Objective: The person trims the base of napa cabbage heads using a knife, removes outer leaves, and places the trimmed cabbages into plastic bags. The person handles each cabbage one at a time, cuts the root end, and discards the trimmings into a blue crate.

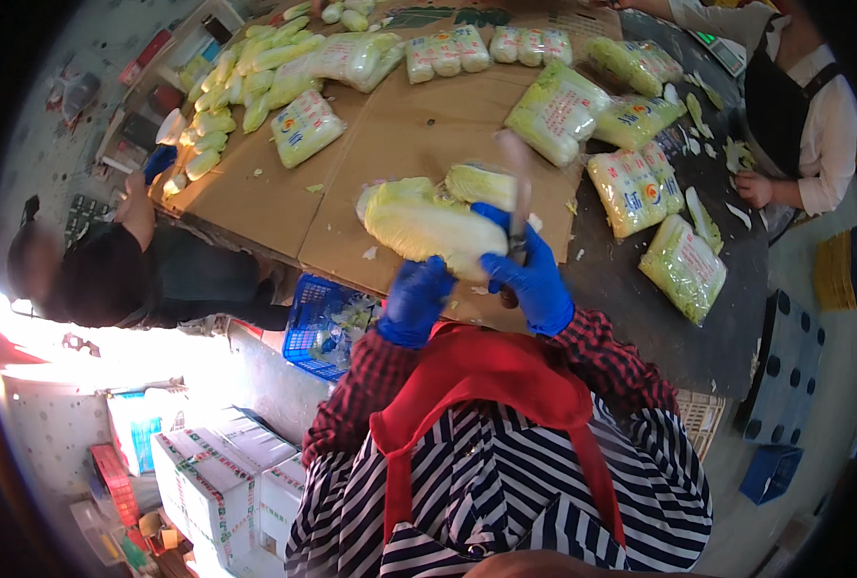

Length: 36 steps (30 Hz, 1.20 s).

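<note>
A pale yellow-green napa cabbage [428, 217] lies lengthwise just in front of me, its white base toward the right. My left hand [418, 300], in a blue glove, holds it from the near side; the fingertips are partly hidden under the leaves. In my gloved right hand [533, 271] is a knife [521, 191], gripped by its dark handle beside the cabbage's base. Its blade points away from me and is blurred. Just beyond the cabbage rests another napa cabbage [480, 184], partly covered by the first.
Cardboard [255, 209] covers much of the table. Wrapped cabbage packs [634, 188] lie right and across the far side; loose cabbages [255, 72] are heaped far left. A blue crate [320, 325] stands below the near edge. Co-workers stand left [111, 267] and right [797, 123].
</note>
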Each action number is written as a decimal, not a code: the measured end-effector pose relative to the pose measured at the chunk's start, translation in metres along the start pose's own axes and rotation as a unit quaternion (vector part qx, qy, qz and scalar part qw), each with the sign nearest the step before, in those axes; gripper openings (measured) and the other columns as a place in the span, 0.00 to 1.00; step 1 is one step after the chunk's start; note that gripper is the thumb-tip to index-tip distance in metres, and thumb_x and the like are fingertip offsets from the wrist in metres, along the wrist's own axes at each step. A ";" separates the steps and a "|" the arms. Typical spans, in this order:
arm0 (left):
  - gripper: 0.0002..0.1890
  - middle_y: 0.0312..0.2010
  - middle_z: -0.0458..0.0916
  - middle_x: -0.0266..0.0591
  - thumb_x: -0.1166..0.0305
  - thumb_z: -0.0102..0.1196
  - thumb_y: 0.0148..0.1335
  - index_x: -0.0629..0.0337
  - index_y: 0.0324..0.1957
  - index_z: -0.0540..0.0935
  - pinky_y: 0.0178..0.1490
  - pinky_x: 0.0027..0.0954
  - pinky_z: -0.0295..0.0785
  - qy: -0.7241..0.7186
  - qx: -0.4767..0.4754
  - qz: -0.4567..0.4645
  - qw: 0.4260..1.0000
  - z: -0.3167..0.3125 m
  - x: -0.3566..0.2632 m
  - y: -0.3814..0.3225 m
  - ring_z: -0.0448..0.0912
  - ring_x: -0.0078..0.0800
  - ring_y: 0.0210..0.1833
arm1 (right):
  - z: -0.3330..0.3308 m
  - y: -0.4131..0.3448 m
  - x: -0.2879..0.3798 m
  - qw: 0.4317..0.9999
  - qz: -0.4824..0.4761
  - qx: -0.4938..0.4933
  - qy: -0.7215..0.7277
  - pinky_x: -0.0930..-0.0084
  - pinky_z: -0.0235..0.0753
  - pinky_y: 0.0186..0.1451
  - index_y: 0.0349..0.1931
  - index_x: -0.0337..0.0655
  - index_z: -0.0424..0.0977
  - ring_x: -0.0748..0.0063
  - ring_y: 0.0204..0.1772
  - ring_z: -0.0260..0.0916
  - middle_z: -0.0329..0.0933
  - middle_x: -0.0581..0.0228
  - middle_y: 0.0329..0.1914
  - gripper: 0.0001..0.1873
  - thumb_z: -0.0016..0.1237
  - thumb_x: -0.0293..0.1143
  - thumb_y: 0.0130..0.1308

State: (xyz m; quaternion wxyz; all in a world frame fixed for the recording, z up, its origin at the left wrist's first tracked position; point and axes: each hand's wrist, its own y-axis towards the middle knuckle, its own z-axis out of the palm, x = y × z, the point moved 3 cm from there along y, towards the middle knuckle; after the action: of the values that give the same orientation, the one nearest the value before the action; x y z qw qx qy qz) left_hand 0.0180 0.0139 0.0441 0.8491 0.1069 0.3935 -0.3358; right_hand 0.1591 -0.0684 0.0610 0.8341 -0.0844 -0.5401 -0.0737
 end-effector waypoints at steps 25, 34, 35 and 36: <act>0.29 0.52 0.73 0.46 0.66 0.57 0.60 0.65 0.60 0.64 0.57 0.36 0.69 -0.067 -0.020 0.024 0.997 -0.021 0.042 0.004 0.73 0.36 0.55 | 0.000 0.001 -0.029 0.989 -0.024 -0.124 -0.070 0.85 0.66 0.28 0.49 0.34 0.73 0.84 0.27 0.67 0.76 0.68 0.31 0.21 0.61 0.25 0.54; 0.32 0.53 0.73 0.45 0.65 0.60 0.58 0.64 0.61 0.62 0.59 0.36 0.68 -0.075 -0.012 0.033 0.997 -0.019 0.047 0.005 0.73 0.35 0.55 | -0.002 -0.006 -0.022 0.990 0.030 -0.130 -0.055 0.84 0.75 0.38 0.48 0.31 0.71 0.80 0.36 0.74 0.78 0.63 0.38 0.22 0.62 0.23 0.51; 0.33 0.53 0.73 0.44 0.65 0.61 0.57 0.64 0.61 0.62 0.59 0.36 0.68 -0.062 -0.013 0.032 0.997 -0.019 0.046 0.005 0.73 0.35 0.55 | -0.002 -0.006 -0.021 0.990 0.029 -0.125 -0.059 0.84 0.75 0.38 0.48 0.31 0.71 0.80 0.36 0.74 0.78 0.63 0.38 0.22 0.62 0.22 0.51; 0.33 0.53 0.73 0.44 0.66 0.62 0.56 0.64 0.61 0.62 0.59 0.35 0.68 -0.045 -0.015 0.041 0.998 -0.019 0.044 0.004 0.73 0.35 0.55 | -0.002 -0.007 -0.021 0.990 0.029 -0.122 -0.062 0.83 0.75 0.38 0.48 0.31 0.71 0.80 0.36 0.74 0.78 0.63 0.38 0.23 0.62 0.22 0.51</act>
State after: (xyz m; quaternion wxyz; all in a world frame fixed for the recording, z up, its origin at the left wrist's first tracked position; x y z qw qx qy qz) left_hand 0.0300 0.0033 -0.0014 0.8807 0.0952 0.3547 -0.2992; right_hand 0.1511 -0.0747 0.0418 0.7844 -0.2054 -0.5749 -0.1092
